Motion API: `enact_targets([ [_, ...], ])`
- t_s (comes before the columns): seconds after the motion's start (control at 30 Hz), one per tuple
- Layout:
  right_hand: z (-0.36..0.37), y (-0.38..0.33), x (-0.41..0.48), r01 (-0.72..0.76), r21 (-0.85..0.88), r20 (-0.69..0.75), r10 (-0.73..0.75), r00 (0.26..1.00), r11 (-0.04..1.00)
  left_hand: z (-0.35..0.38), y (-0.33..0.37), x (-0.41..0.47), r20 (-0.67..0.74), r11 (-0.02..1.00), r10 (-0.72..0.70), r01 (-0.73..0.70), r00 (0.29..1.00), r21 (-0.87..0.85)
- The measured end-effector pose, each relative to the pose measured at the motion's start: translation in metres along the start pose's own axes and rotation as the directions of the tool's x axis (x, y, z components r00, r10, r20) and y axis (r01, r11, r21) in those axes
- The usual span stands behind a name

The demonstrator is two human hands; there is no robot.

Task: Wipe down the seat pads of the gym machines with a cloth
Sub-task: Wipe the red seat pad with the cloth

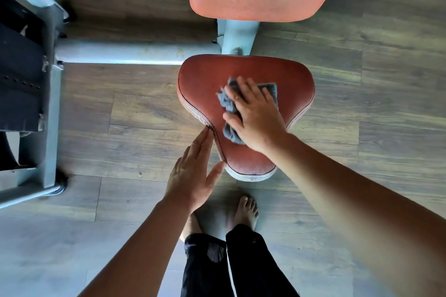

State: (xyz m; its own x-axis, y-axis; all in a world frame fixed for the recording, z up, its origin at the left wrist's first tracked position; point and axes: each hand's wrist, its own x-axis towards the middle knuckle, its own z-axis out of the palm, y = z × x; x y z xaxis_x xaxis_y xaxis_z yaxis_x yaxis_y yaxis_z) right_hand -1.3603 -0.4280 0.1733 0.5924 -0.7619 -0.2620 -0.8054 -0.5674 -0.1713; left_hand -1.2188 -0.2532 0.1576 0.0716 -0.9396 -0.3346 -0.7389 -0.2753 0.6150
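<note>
Head view: a crumpled grey cloth [227, 103] is pressed onto the red-brown leather seat pad [200, 84] by the flat-fingered right hand [255, 116]; its near-left edge is seemingly touched by the straight-fingered left hand [190, 176].

you wear black trousers [251, 270], close-fitting on both legs and ending just above the ankles. on the left leg, near the hem, sits a rounded patch [213, 252] of fine pale vertical stripes. the right leg carries a much smaller pale mark [254, 241] near its hem, too small to read. your left foot [191, 225] and right foot [246, 211] are bare, and the right one's toes show plainly. your left forearm [135, 243] and right forearm [350, 188] are bare down to the wrist. your left grip [190, 176] and right grip [255, 116] are uncovered too.
</note>
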Motion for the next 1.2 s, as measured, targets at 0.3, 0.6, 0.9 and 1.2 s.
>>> enact_targets([
  [0.3,-0.013,0.039,0.014,0.317,-0.027,0.087,-0.314,0.945,0.948,0.001,0.001,0.000,-0.003,1.000,-0.001,0.001,1.000,-0.007],
  [0.6,-0.005,0.007,-0.037,0.313,-0.002,0.091,-0.312,0.946,0.950,-0.001,-0.001,0.000,-0.002,1.000,0.018,-0.018,1.000,-0.005],
  [0.9,-0.004,-0.054,0.102,-0.288,0.027,0.031,0.287,0.957,0.957,-0.002,-0.002,0.000,0.016,1.000,0.006,-0.006,1.000,0.025],
  [1.2,-0.005,0.016,0.079,0.125,-0.060,-0.077,-0.129,0.989,0.990,-0.004,0.000,0.001,0.012,0.999,0.007,-0.007,1.000,0.038],
])
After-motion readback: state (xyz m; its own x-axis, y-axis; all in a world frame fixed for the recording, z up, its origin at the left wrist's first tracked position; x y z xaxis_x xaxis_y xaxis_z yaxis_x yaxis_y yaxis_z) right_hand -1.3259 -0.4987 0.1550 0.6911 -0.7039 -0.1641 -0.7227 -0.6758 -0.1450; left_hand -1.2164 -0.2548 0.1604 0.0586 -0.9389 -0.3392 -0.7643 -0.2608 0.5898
